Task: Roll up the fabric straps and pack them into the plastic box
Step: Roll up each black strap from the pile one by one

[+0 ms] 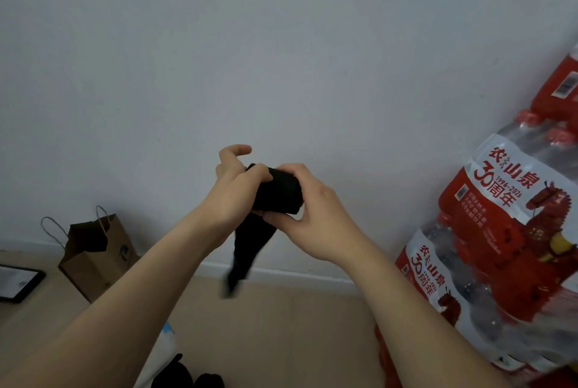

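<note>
I hold a black fabric strap (278,192) up in front of the white wall, partly wound into a thick roll. My left hand (233,196) grips the roll's left side, index finger sticking out. My right hand (309,215) pinches its right side and underside. The loose end of the strap hangs down below the hands, blurred at its tip. More black fabric (187,372) lies at the bottom edge beside a pale, partly hidden object (159,353); I cannot tell whether that is the plastic box.
Stacked packs of bottled water (500,231) in red and white wrap fill the right side. A brown paper bag (93,253) stands by the wall at left. A dark tablet (18,281) lies on the wooden floor at the left edge.
</note>
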Action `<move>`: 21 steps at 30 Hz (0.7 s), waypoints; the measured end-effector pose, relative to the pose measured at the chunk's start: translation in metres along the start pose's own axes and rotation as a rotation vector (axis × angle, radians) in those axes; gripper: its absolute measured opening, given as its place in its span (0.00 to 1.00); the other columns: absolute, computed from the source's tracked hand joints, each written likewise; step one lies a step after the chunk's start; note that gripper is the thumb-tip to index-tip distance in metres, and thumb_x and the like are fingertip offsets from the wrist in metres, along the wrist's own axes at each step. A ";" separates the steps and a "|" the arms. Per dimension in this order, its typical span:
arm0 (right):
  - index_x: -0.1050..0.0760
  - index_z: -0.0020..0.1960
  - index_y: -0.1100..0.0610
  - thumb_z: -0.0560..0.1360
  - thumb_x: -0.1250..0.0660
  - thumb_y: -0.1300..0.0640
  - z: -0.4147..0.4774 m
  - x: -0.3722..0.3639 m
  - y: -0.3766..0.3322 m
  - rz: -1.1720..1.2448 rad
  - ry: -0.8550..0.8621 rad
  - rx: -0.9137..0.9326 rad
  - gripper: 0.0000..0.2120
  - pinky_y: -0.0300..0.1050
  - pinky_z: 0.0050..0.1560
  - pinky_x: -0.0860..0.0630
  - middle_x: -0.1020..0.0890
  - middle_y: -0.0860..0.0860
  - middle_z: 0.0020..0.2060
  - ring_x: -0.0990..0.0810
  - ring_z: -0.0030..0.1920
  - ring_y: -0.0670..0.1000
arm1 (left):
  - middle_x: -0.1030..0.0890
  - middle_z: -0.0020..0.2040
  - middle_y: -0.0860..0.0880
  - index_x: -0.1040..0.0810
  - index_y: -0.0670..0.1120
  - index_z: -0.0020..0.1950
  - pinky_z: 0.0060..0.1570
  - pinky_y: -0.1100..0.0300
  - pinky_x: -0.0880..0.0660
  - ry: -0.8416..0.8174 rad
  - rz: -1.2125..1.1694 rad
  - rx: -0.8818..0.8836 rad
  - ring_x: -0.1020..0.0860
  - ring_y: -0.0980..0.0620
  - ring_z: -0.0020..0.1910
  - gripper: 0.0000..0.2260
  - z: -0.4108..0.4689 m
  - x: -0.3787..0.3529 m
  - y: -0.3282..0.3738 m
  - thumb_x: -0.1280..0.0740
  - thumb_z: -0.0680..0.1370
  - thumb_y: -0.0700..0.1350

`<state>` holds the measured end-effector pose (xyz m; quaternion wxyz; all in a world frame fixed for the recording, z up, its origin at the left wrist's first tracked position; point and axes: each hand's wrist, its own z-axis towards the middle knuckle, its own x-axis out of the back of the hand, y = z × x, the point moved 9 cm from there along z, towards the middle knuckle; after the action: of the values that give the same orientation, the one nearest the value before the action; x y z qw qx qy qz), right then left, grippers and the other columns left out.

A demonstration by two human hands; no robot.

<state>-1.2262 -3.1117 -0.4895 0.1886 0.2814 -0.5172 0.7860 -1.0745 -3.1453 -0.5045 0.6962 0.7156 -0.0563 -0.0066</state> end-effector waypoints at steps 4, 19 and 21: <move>0.29 0.67 0.38 0.75 0.22 0.47 0.003 0.007 -0.003 -0.018 0.033 0.004 0.24 0.47 0.53 0.21 0.17 0.40 0.52 0.19 0.55 0.45 | 0.30 0.70 0.42 0.27 0.57 0.60 0.54 0.50 0.20 -0.027 0.018 -0.058 0.20 0.42 0.63 0.19 -0.004 -0.001 0.007 0.32 0.70 0.56; 0.19 0.47 0.45 0.75 0.30 0.63 0.010 0.026 -0.008 -0.213 0.199 -0.029 0.12 0.47 0.35 0.24 0.23 0.43 0.29 0.24 0.33 0.48 | 0.14 0.49 0.55 0.12 0.56 0.52 0.42 0.54 0.13 0.019 0.230 -0.220 0.13 0.53 0.48 0.12 -0.016 0.008 0.031 0.27 0.73 0.60; 0.20 0.44 0.41 0.76 0.30 0.64 0.011 0.029 -0.006 -0.145 0.159 -0.056 0.16 0.40 0.32 0.26 0.24 0.43 0.27 0.25 0.31 0.47 | 0.13 0.48 0.54 0.12 0.55 0.51 0.41 0.53 0.13 0.067 0.231 -0.240 0.13 0.53 0.47 0.11 -0.016 0.011 0.037 0.29 0.76 0.57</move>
<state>-1.2418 -3.1196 -0.4632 0.2934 0.2493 -0.5007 0.7753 -1.0651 -3.1316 -0.4664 0.7742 0.6160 -0.1136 0.0907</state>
